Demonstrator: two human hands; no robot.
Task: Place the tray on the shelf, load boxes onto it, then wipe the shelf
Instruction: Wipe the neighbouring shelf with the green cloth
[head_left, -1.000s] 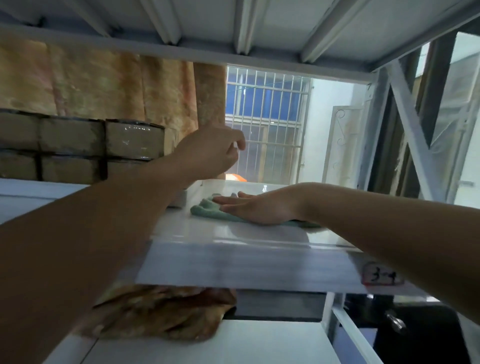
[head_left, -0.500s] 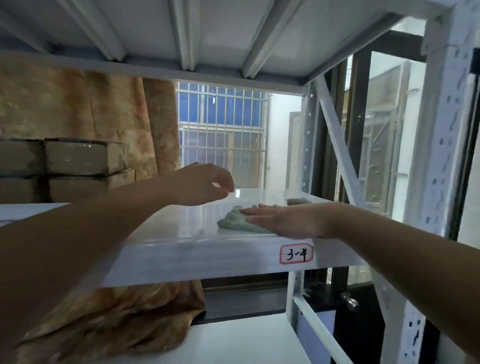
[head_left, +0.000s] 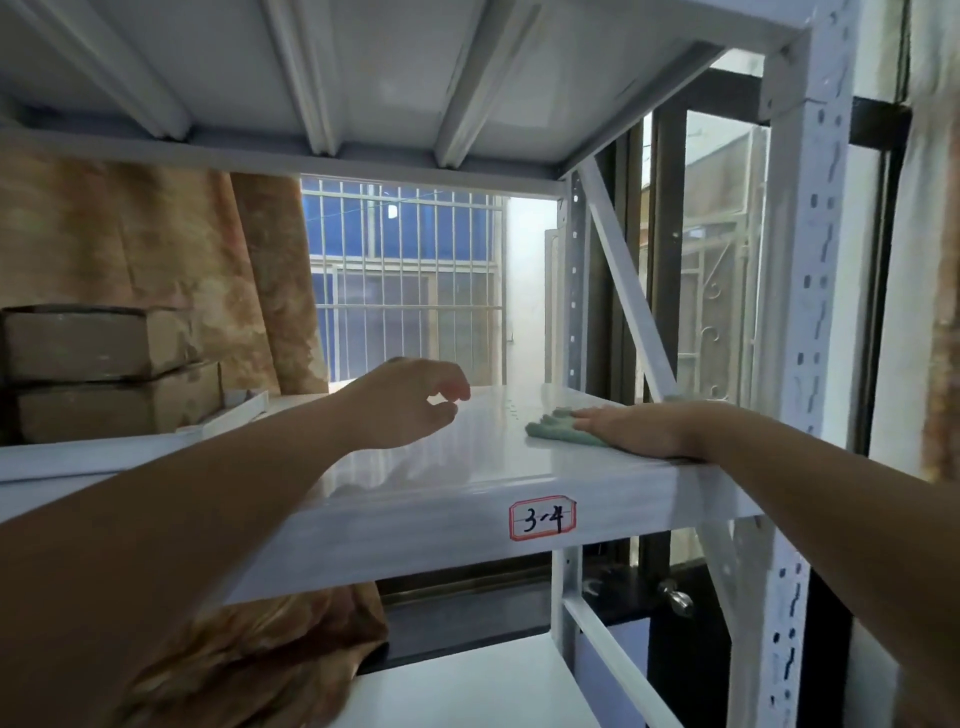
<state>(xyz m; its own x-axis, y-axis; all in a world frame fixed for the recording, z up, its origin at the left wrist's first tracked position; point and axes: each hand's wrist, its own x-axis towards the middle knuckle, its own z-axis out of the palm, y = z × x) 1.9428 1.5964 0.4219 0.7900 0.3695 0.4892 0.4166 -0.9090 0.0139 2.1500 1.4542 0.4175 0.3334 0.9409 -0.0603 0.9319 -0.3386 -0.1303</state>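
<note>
The white metal shelf (head_left: 467, 457) labelled 3-4 runs across the middle of the head view. A green cloth (head_left: 553, 428) lies on its right part, and my right hand (head_left: 631, 428) presses flat on it with straight fingers. My left hand (head_left: 410, 402) hovers just above the shelf's middle, fingers loosely curled, holding nothing. At the far left, brown cardboard boxes (head_left: 104, 374) are stacked two high on a white tray (head_left: 228, 413), whose rim shows beside them.
White uprights with a diagonal brace (head_left: 628, 306) close the shelf's right end. Another shelf deck (head_left: 363, 78) hangs overhead. A brown curtain (head_left: 171, 260) and a barred window (head_left: 405, 280) lie behind. A lower shelf (head_left: 467, 686) holds bunched brown fabric (head_left: 260, 660).
My right hand has slid the green cloth rightward along the shelf to its right end. My left hand has dropped lower, staying empty. The view has shifted right.
</note>
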